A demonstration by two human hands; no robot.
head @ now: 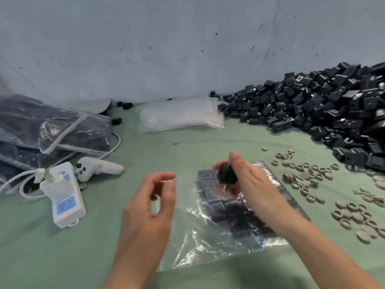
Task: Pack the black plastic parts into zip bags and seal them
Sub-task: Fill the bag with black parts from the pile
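In the head view, the open zip bag [208,251] lies flat on the green cloth [62,257], and everything else is placed from it. Its far half already holds black parts [212,195] laid in tidy rows, probably so the bag stays flat enough to seal; the near half is bare film. Directly above those rows, the right hand [248,184] pinches one black plastic part [226,176] between thumb and curled fingers, apparently turning it to match the rows. At the bag's left edge hovers the left hand [145,207], fingers loosely curled with a gap to the thumb and nothing visibly in them; whether it touches the film I cannot tell. Beyond the bag to the right rises the loose pile of parts [333,113], the supply. Straight beyond it lies a stack of empty bags [179,115]. Far to its left, filled bags [52,126] are heaped. Just right of it, grey round caps [350,211] are scattered.
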